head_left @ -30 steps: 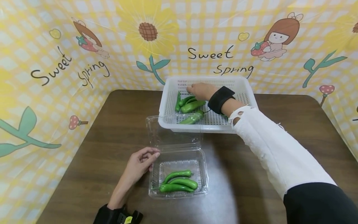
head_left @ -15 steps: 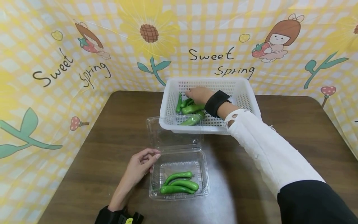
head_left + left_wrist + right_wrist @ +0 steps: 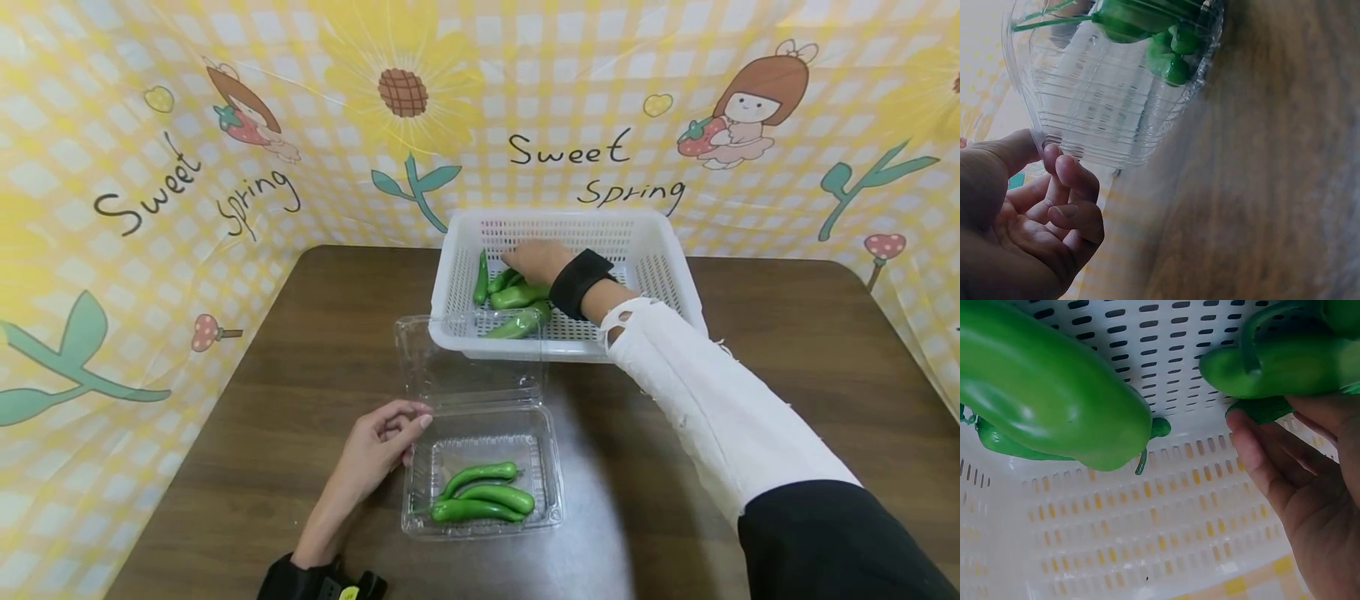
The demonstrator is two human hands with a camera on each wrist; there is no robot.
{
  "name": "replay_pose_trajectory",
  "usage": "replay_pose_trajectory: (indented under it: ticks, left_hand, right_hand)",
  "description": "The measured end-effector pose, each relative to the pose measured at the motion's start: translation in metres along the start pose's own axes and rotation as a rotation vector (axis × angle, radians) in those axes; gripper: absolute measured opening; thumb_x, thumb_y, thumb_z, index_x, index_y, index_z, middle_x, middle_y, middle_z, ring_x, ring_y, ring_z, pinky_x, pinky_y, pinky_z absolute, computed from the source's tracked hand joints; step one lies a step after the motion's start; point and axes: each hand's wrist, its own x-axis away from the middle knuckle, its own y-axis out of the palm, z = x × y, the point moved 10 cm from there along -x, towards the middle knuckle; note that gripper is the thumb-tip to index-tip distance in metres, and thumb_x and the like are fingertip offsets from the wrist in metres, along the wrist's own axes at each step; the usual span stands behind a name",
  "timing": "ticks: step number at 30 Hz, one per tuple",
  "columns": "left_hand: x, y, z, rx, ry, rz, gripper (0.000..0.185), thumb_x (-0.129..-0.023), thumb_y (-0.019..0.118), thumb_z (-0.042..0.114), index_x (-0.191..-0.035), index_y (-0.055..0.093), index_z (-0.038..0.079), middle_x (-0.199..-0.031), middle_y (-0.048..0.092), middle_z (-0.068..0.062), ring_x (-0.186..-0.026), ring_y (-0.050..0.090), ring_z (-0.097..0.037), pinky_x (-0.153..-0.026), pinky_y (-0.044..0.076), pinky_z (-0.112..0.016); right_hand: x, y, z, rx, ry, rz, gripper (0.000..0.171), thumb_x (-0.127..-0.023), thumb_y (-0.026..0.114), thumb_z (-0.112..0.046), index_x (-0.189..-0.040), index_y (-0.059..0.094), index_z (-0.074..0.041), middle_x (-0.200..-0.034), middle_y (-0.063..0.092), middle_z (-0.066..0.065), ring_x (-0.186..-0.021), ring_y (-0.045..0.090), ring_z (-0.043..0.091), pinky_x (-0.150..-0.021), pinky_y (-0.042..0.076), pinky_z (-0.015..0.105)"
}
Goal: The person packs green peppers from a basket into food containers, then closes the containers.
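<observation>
A snag seems the likeliest trouble: the dark green chili pepper [image 3: 1266, 410] lies right beside a paler green pepper [image 3: 1291, 369] in the white basket [image 3: 447, 287], so a loose pinch could drop one or drag both. It sits at the fingertips of the right hand [image 3: 1325, 506], one apparently touching its tip; I can't tell whether they grip. The left hand [image 3: 375, 446] pinches the clear clamshell container [image 3: 480, 423] by its rim (steadying it, I'd guess).
</observation>
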Motion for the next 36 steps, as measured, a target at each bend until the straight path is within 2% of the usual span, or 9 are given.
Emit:
replay_pose_trajectory:
  ticks: [5, 16, 27, 33, 36]
  left_hand:
    - [0.0, 0.0, 0.002, -0.006, 0.005, 0.0, 0.025, -0.096, 0.066, 0.027, -0.114, 0.067, 0.01, -0.064, 0.056, -0.003, -0.052, 0.053, -0.019, -0.044, 0.039, -0.022]
    - [0.0, 0.0, 0.001, -0.011, 0.01, 0.002, 0.025, -0.096, 0.067, 0.027, -0.114, 0.068, 0.01, -0.064, 0.056, -0.005, -0.051, 0.052, -0.019, -0.043, 0.039, -0.022]
    - [0.001, 0.0, -0.002, 0.008, -0.013, 0.014, 0.025, -0.095, 0.067, 0.027, -0.114, 0.068, 0.01, -0.064, 0.055, -0.004, -0.051, 0.051, -0.014, -0.042, 0.038, -0.021]
    - [0.001, 0.0, -0.001, 0.012, -0.01, 0.014, 0.025, -0.096, 0.067, 0.027, -0.114, 0.068, 0.01, -0.064, 0.055, -0.004, -0.051, 0.051, -0.014, -0.043, 0.038, -0.021]
    - [0.001, 0.0, -0.001, 0.016, -0.013, 0.014, 0.025, -0.096, 0.067, 0.027, -0.114, 0.067, 0.01, -0.064, 0.055, -0.003, -0.051, 0.051, -0.013, -0.043, 0.038, -0.021]
  right_hand:
    - [0.001, 0.001, 0.001, 0.002, 0.003, -0.004, 0.033, -0.1, 0.051, -0.002, -0.132, 0.053, -0.007, -0.11, 0.065, 0.017, -0.1, 0.061, 0.029, -0.091, 0.05, 0.041]
    - [-0.002, 0.002, 0.002, 0.033, 0.01, 0.013, 0.033, -0.101, 0.05, -0.003, -0.133, 0.054, -0.007, -0.104, 0.066, 0.015, -0.092, 0.06, 0.027, -0.086, 0.051, 0.038]
    - [-0.003, 0.001, 0.005, -0.039, 0.014, -0.002, 0.046, -0.097, 0.058, -0.004, -0.142, 0.05, -0.006, -0.119, 0.066, 0.017, -0.107, 0.063, 0.031, -0.098, 0.051, 0.042]
    - [0.003, -0.002, 0.013, -0.129, 0.052, 0.027, 0.03, -0.092, 0.062, -0.003, -0.122, 0.058, -0.003, -0.115, 0.067, 0.015, -0.106, 0.064, 0.031, -0.098, 0.05, 0.043]
    - [0.006, -0.003, 0.015, -0.149, 0.058, 0.03, 0.027, -0.092, 0.063, -0.004, -0.118, 0.058, -0.003, -0.113, 0.067, 0.016, -0.104, 0.064, 0.031, -0.097, 0.05, 0.043]
